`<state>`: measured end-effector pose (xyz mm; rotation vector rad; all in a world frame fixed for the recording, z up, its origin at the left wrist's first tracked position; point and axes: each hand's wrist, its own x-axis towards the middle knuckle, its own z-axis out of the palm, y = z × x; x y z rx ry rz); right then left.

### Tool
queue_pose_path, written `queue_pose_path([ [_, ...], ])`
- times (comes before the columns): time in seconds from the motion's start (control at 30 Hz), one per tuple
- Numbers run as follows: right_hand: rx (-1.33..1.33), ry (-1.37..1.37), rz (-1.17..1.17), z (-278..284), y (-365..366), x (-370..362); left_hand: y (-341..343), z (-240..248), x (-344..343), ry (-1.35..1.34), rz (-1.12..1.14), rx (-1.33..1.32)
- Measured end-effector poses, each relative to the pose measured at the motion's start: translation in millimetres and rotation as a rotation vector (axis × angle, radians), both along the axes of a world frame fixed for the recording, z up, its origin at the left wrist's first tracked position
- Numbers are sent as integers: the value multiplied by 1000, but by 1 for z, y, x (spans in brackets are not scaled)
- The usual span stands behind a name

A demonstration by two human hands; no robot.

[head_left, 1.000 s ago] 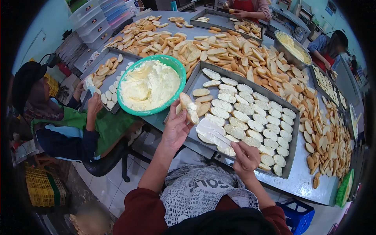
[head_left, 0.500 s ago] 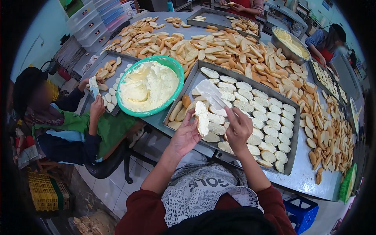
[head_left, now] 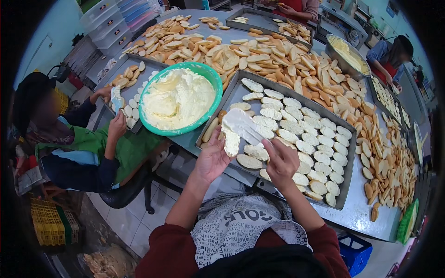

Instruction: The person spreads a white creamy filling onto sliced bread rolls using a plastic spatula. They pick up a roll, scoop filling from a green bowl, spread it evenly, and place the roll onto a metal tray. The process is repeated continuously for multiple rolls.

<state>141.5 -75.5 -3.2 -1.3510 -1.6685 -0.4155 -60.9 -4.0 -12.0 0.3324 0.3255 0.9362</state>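
Between the fingers of my left hand (head_left: 211, 160) is an oval bread slice (head_left: 231, 143), coated with pale cream. My right hand (head_left: 282, 162) grips a spatula (head_left: 242, 125) with a broad whitish blade, which rests over the far end of that slice. Both hands are above the near left part of a large metal tray (head_left: 345, 197). Rows of cream-topped bread slices (head_left: 306, 147) fill much of the tray, and a few plain ones lie at its left end. Left of the tray stands a green basin (head_left: 218, 88) of whipped cream (head_left: 178, 99).
A big heap of bread slices (head_left: 259, 55) spreads behind and right of the tray. A co-worker in a green apron (head_left: 92, 150) sits at left, spreading cream. Others stand at the far side, near a metal bowl (head_left: 347, 53) of cream. A blue crate (head_left: 354, 252) is under the table.
The spatula has moved left and come down onto the far end of the bread slice. My left hand has shifted slightly left with the slice. The co-worker's near hand has lowered slightly.
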Motion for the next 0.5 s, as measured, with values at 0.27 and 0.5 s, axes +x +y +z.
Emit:
queue_pose_path([
  [0.27, -53, 310, -222, -7, 10, 32, 18, 10, 6, 259, 53, 177],
  [0.5, -76, 516, -336, -10, -30, 54, 89, -26, 54, 437, 58, 171],
])
